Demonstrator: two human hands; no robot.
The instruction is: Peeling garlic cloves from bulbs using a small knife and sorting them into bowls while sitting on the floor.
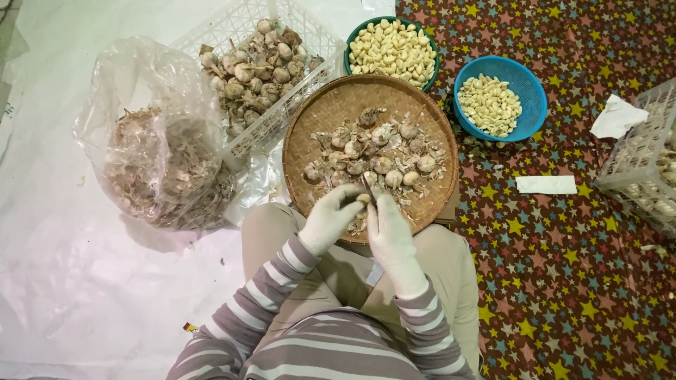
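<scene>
Both my hands wear white gloves and meet over the near edge of a round woven tray [317, 119] resting on my lap. My left hand [329, 218] pinches a garlic clove [363, 199] between thumb and fingers. My right hand [389, 229] holds a small knife [368, 187] whose blade points up at the clove. Several unpeeled garlic cloves and loose skins [380, 158] lie in the middle of the tray just beyond my fingers.
A white plastic basket [310, 32] of garlic bulbs stands behind the tray. A clear bag of garlic skins [165, 165] sits at left. A green bowl [393, 49] and a blue bowl [496, 102] hold peeled cloves. Another white basket [644, 158] is at right.
</scene>
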